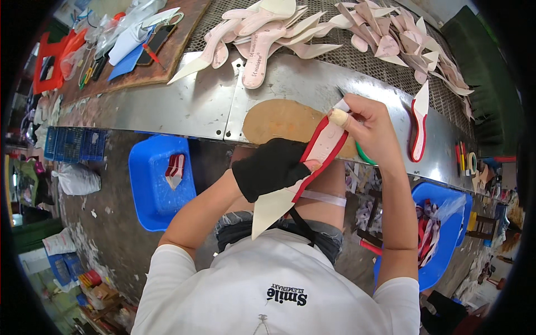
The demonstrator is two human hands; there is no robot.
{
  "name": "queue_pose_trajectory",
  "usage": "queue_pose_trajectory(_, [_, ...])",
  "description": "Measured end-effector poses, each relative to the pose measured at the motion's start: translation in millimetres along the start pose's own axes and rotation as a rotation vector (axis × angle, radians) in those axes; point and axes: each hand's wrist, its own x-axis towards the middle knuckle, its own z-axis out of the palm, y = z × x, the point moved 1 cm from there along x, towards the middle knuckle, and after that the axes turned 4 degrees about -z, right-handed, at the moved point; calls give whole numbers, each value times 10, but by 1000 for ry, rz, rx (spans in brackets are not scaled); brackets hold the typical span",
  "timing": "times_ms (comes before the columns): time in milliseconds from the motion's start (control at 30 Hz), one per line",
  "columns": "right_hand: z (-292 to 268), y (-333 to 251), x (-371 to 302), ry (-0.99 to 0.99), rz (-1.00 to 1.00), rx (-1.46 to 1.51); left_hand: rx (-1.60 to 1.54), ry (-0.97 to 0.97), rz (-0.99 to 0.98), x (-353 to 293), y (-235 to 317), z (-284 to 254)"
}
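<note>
A white, pointed shoe insole point(328, 146) with red edging strip along its sides slants in front of me. My left hand point(273, 167), in a black glove with bare fingertips, is closed round its middle. My right hand point(365, 125), its thumb wrapped in a pale cover, pinches the narrow upper end. A dark pointed tip point(340, 90) shows beside the right fingers, and a green loop point(365, 154) lies below that hand. Whether they belong to one tool, I cannot tell. Under the hands is a brown oval board point(279, 120) on the metal bench point(190, 109).
Unedged insoles point(259, 53) are heaped on mesh at the back, with more point(391, 39) to their right. A red-edged insole point(419, 123) lies right. A blue tub point(162, 206) with edged pieces stands lower left; another blue tub point(446, 195) with red strips stands lower right.
</note>
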Motion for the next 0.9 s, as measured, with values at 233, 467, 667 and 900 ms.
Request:
queue_pose_trajectory(233, [67,-79,-54,35,275,36,13,31,-3,-11,27,36])
queue_pose_trajectory(467, [116,56,17,-89,59,979,-1297,-471,-86,-55,10,164])
queue_pose_trajectory(667, [-41,123,133,245,271,253,-1157,-18,-311,141,-188,268])
queue_pose_trajectory(900, [458,37,-250,67,233,665,-1166,374,-176,123,-168,142])
